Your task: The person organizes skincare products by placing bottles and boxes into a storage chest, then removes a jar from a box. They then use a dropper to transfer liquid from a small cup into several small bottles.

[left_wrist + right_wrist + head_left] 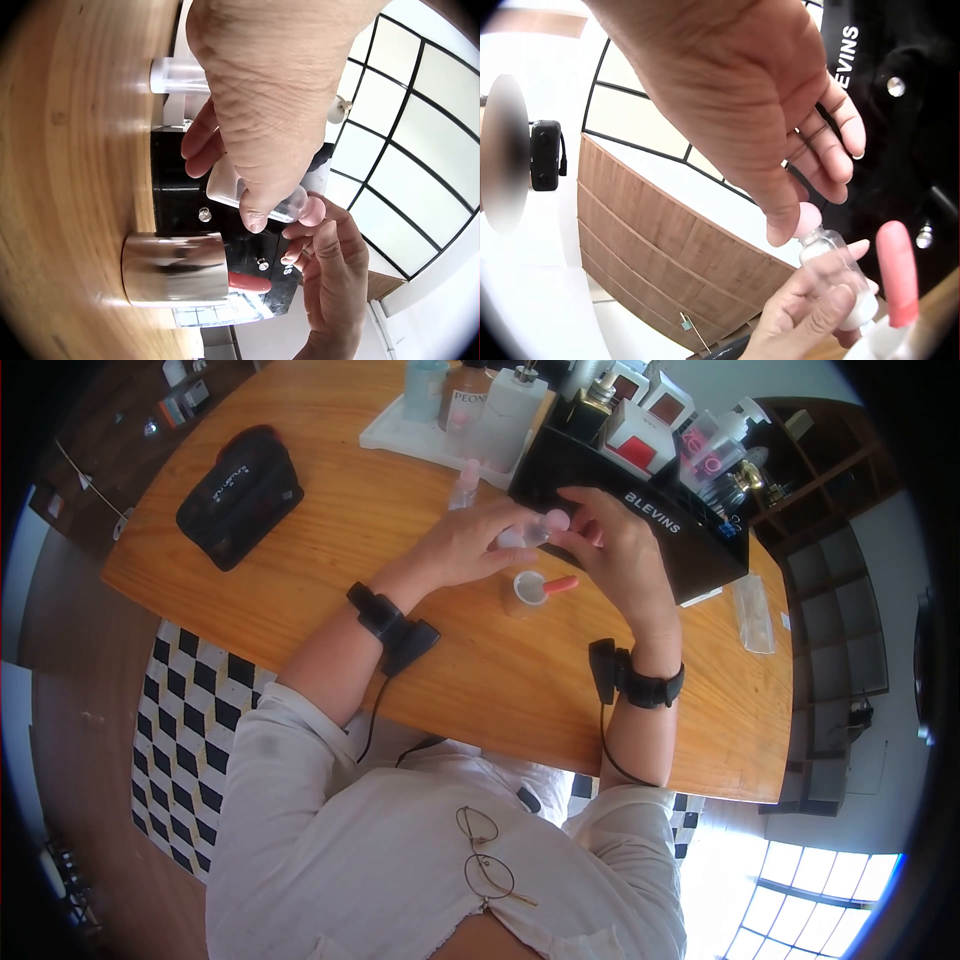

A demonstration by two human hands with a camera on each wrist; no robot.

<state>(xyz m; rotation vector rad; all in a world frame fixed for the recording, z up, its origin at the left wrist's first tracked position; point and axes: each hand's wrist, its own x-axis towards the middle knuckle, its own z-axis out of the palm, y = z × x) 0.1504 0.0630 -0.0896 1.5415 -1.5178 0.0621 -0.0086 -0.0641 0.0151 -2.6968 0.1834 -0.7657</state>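
Note:
My left hand (465,545) holds a small clear bottle (826,259) tilted, its fingers and thumb around the body; some white content shows near its base. A round pink cap (556,520) sits on the bottle's neck. My right hand (628,565) pinches this cap between thumb and a finger, while its other fingers are spread away from it. Below the hands, on the table, stands a small cup (526,598) with a coral-red rounded handle (562,585) leaning out over its rim. A second small bottle with a pink cap (464,488) stands just beyond my left hand.
Behind the hands is a black BLEVINS organizer box (640,510) packed with cosmetics. A white tray (390,435) with several bottles stands at its left. A black pouch (240,495) lies at the table's left, and a clear plastic packet (754,615) at its right.

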